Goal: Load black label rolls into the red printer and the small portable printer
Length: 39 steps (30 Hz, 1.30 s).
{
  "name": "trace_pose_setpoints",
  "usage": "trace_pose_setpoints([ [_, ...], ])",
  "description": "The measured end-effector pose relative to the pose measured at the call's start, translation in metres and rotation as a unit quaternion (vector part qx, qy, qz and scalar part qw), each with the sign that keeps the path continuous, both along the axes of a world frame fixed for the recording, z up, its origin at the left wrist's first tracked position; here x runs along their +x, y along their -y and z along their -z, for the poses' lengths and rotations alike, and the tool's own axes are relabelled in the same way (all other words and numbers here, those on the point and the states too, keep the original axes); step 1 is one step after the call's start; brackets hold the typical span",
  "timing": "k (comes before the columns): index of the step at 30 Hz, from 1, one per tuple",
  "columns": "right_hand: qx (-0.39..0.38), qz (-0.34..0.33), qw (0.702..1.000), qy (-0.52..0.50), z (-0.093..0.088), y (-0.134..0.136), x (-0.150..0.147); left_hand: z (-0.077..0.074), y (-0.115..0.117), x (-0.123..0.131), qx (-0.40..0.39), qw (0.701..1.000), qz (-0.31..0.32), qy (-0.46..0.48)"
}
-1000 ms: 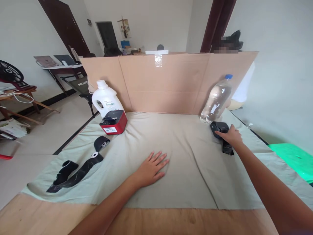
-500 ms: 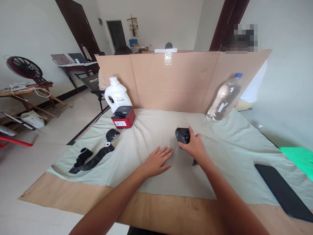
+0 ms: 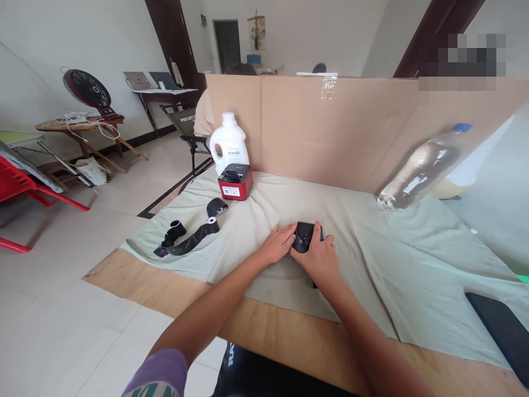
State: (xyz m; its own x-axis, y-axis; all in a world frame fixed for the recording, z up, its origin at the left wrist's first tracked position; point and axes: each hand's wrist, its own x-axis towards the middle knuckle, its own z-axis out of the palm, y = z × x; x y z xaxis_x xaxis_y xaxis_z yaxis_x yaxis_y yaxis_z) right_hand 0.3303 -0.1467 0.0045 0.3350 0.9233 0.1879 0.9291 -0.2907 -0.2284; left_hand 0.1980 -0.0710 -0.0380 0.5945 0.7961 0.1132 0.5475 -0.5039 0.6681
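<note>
The black handheld device (image 3: 305, 237) lies mid-worktop (image 3: 289, 336) on the green cloth (image 3: 372, 248). The right hand (image 3: 321, 259) grips it, fingers curled over its right side. The left hand (image 3: 278, 245) rests flat beside it, fingers pressed together, their tips touching its left edge.

The device (image 3: 305, 238) is black. The cloth (image 3: 372, 248) is plain pale grey-green, over a light brown wooden table (image 3: 289, 342). The printer (image 3: 235, 182) is red with a black top. The jug (image 3: 228, 144) is white, and the bottle (image 3: 421, 171) is clear with a blue cap. The cardboard (image 3: 339, 127) is tan. The rolls (image 3: 188, 240) are black with white cores. The phone (image 3: 504, 331) is black, the sleeve (image 3: 159, 375) purple.
</note>
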Motion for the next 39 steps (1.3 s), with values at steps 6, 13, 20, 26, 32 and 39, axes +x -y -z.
trace_pose_setpoints([
  [6, -0.092, -0.02, 0.993, -0.077, -0.009, 0.009, 0.015, 0.001, 0.009, 0.001, 0.003, 1.0, 0.007, 0.017],
  [13, -0.011, -0.119, 0.95, -0.288, -0.002, -0.003, 0.068, -0.001, 0.02, -0.007, 0.077, 0.997, 0.01, -0.012],
  [20, 0.09, -0.075, 0.906, -0.407, 0.033, 0.0, 0.084, 0.007, 0.013, -0.008, 0.06, 0.998, 0.002, -0.001],
  [26, 0.093, -0.084, 0.902, -0.414, 0.044, 0.008, 0.081, 0.007, 0.011, -0.007, 0.15, 0.985, 0.016, -0.082],
  [32, 0.099, -0.097, 0.897, -0.419, 0.045, 0.01, 0.079, 0.007, 0.01, -0.006, 0.173, 0.976, 0.038, -0.127],
  [39, 0.114, -0.109, 0.897, -0.413, 0.046, 0.01, 0.082, 0.009, 0.009, -0.006, 0.15, 0.984, 0.019, -0.09],
])
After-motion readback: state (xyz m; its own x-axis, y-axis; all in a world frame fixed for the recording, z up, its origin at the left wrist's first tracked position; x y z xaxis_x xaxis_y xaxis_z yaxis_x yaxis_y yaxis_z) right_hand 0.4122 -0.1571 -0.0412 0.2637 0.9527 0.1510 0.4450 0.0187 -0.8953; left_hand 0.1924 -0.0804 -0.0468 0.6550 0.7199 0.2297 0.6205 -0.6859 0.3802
